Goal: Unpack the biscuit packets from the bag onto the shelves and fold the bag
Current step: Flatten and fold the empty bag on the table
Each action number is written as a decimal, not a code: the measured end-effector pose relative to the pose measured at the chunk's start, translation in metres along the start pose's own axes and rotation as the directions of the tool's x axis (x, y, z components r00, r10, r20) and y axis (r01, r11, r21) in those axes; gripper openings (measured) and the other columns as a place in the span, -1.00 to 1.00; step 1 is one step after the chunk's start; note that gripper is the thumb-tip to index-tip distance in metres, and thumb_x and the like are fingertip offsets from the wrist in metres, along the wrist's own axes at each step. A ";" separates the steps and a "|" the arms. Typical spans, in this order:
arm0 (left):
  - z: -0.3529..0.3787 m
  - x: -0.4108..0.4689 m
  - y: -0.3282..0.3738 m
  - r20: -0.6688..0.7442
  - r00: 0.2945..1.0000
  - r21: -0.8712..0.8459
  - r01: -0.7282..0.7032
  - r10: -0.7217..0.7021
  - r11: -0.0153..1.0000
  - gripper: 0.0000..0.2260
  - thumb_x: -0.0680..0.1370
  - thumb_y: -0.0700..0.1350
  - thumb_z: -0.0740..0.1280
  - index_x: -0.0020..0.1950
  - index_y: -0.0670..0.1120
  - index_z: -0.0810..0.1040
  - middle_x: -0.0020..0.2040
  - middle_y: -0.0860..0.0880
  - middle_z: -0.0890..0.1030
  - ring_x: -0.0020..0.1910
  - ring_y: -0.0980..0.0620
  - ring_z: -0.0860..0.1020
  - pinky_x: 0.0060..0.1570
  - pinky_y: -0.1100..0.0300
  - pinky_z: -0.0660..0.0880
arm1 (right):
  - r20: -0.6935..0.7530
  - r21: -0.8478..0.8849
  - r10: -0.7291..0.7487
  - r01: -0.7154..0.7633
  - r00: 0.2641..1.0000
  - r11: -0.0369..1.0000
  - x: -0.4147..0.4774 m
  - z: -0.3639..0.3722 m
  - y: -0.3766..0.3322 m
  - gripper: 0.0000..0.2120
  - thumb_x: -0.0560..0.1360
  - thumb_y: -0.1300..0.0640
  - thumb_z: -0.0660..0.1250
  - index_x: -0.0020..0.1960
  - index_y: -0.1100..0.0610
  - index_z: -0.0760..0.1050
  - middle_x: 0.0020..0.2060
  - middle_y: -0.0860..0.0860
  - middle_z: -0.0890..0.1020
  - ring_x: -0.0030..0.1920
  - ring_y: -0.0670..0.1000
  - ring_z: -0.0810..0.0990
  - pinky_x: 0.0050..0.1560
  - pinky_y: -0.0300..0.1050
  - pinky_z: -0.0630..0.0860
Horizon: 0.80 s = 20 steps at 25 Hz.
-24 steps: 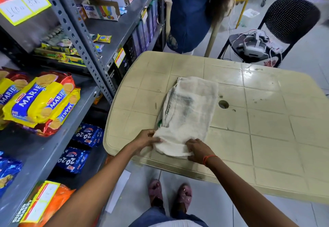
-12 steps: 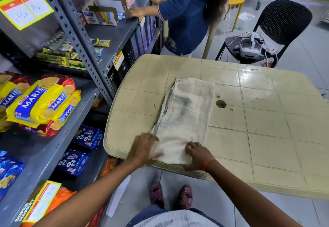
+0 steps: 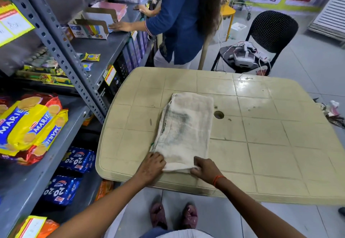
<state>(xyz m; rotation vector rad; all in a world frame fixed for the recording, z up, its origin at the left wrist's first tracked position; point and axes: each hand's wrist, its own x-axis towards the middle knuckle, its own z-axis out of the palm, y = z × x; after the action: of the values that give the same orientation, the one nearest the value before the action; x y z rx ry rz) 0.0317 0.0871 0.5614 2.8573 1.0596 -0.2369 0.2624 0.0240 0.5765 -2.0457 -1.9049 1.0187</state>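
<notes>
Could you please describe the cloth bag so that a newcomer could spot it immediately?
Find the beige plastic table beside the grey shelves. The bag lies flat on it, left of the round centre hole, both hands at its near edge. It is the only cloth there, off-white with dark smudges.

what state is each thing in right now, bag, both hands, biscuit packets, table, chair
bag: folded into a long strip, flat on the table
left hand: gripping the bag's near left corner
right hand: pinching the near right corner
Marie packets: stacked on the shelf
table: bare apart from the bag
chair: holds a wired device
</notes>
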 end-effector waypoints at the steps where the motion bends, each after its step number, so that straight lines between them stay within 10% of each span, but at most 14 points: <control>1: -0.004 0.002 -0.004 0.004 1.000 -0.014 0.017 -0.017 1.000 -0.66 0.03 0.12 0.56 -0.31 0.00 0.64 -0.29 0.09 0.66 -0.25 0.07 0.64 -0.23 0.31 0.50 | -0.015 -0.003 -0.006 0.005 1.000 1.000 0.002 -0.006 0.000 -0.87 0.38 0.11 0.32 -0.22 0.00 0.35 -0.32 0.20 0.56 -0.29 0.19 0.50 -0.25 -0.17 0.29; 4: -0.018 0.009 -0.018 0.075 0.994 -0.077 0.083 -0.078 0.994 -0.69 0.47 0.04 0.34 0.12 -0.10 0.53 0.10 -0.08 0.61 0.13 -0.08 0.55 0.08 0.11 0.44 | -0.076 0.010 0.008 -0.008 0.997 1.000 0.008 -0.013 0.007 -0.78 0.45 0.29 0.23 0.08 0.18 0.44 -0.17 0.23 0.65 -0.15 0.24 0.58 -0.23 -0.13 0.30; 7: -0.030 0.018 -0.020 0.105 0.985 -0.206 0.158 -0.139 0.966 -0.78 0.54 -0.04 0.20 0.12 -0.13 0.45 0.12 -0.16 0.60 0.09 -0.17 0.55 -0.03 0.06 0.41 | -0.143 0.009 -0.069 0.071 0.987 0.997 0.006 -0.021 0.001 -0.78 0.52 0.11 0.19 0.09 0.18 0.48 -0.11 0.21 0.65 -0.06 0.23 0.60 -0.15 -0.07 0.38; 11: -0.040 0.022 -0.017 0.190 0.971 -0.332 0.199 -0.142 0.922 -0.82 0.55 -0.09 0.14 0.05 -0.16 0.42 0.02 -0.24 0.60 -0.01 -0.21 0.55 -0.17 0.05 0.41 | 0.169 -0.295 -0.164 0.209 0.972 0.932 0.001 -0.022 -0.017 -0.35 0.35 -0.27 0.27 0.29 0.11 0.38 0.14 0.08 0.58 0.12 0.13 0.55 0.08 -0.03 0.49; 16: -0.050 0.011 -0.014 0.510 0.858 -0.475 0.226 0.058 0.850 -0.66 0.49 0.09 0.34 0.06 -0.17 0.50 -0.11 -0.09 0.54 -0.15 -0.01 0.47 -0.24 0.19 0.33 | 0.466 -0.265 0.041 0.095 0.884 0.960 0.010 -0.035 -0.018 -0.66 0.44 0.04 0.40 0.06 0.29 0.55 -0.07 0.20 0.63 -0.05 0.11 0.59 -0.10 -0.07 0.46; 20: -0.079 0.029 -0.033 0.694 0.699 -0.428 0.206 0.174 0.880 -0.84 0.43 -0.14 0.43 -0.08 -0.18 0.55 -0.36 0.02 0.41 -0.33 0.04 0.39 -0.39 0.20 0.26 | 0.621 -0.186 0.120 -0.003 0.774 0.983 0.032 -0.072 -0.022 -0.71 0.40 0.14 0.45 0.06 0.26 0.58 -0.22 0.06 0.55 -0.21 0.02 0.54 -0.34 -0.15 0.50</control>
<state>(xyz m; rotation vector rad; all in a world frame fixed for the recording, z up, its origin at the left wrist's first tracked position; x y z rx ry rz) 0.0410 0.1417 0.6329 1.9889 0.8059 -0.8768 0.2843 0.0807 0.6314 -2.0241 -2.3033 1.8035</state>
